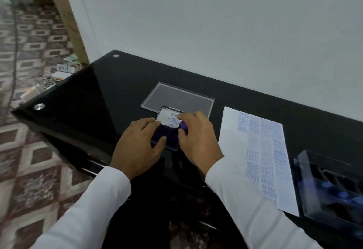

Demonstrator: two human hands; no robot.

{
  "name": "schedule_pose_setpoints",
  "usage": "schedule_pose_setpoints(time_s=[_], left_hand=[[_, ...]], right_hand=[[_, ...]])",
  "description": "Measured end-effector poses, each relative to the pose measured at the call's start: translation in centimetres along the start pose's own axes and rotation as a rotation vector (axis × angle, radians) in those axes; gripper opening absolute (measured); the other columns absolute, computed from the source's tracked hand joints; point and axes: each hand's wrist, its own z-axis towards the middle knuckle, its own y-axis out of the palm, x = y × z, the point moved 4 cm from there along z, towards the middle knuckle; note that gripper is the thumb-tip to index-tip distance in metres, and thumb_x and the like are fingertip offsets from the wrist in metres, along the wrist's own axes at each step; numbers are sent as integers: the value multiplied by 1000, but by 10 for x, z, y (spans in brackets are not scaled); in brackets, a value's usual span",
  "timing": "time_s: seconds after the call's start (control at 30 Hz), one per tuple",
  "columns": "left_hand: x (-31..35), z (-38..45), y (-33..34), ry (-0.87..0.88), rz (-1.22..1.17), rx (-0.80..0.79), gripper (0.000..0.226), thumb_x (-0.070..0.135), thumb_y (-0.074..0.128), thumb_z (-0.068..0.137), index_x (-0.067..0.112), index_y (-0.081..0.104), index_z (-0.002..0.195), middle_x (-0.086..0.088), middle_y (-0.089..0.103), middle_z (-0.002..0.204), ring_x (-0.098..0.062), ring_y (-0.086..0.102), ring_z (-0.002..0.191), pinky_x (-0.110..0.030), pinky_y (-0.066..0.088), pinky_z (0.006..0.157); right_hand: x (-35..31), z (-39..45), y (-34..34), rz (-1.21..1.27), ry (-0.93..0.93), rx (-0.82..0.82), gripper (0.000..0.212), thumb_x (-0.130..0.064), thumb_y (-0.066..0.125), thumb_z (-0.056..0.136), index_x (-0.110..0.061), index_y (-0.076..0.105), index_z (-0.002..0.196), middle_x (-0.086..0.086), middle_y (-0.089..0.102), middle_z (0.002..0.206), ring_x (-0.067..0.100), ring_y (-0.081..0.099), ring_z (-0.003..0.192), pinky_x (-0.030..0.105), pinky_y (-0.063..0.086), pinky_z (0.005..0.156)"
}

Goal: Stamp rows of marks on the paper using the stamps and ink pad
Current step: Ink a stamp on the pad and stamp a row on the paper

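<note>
Sleeves aside, my left hand (140, 142) steadies the light, slippery ink pad (166, 138) by its edges; my right hand (196, 136) pinches the small stamp (184, 126).

Dim, even indoor light with a cool cast. The glossy black glass table (82, 95) mirrors the pale wall; edges bend and blur from wide-angle distortion.
</note>
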Motion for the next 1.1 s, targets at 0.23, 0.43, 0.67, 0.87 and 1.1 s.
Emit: schedule_pose_setpoints(time_s=[0.23,0.43,0.67,0.87,1.1], left_hand=[[-38,5,17,-32,-21,-84,71,61,57,90,25,43,150,3,41,155,-18,29,147,-40,30,119],[-55,8,26,11,-12,-112,71,61,55,91,24,41,151,2,34,160,-17,18,152,-36,8,121],[-58,7,35,30,55,-106,78,71,32,86,25,48,146,1,41,157,-17,25,150,-40,10,123],[-57,5,35,52,76,-91,74,68,34,88,23,51,143,-1,43,155,-19,28,149,-44,14,124],[-59,5,40,52,115,-89,72,67,35,89,24,50,144,0,43,155,-19,27,149,-42,12,123]], right_hand=[[-10,15,12,-3,-36,-50,29,-17,59,97,-19,61,126,1,58,122,9,52,99,14,38,86],[-13,24,17,-54,-41,-63,33,-20,61,97,-21,61,130,-1,58,126,14,57,113,12,35,86],[-16,32,23,-93,-67,-129,31,-23,59,98,-21,62,129,2,58,125,16,56,112,20,43,92],[-11,32,38,-101,-76,-140,27,-21,59,98,-20,65,125,1,59,123,16,58,109,15,38,84],[-12,35,39,-151,-102,-171,28,-22,59,97,-20,64,125,2,59,123,16,58,110,22,44,91]])
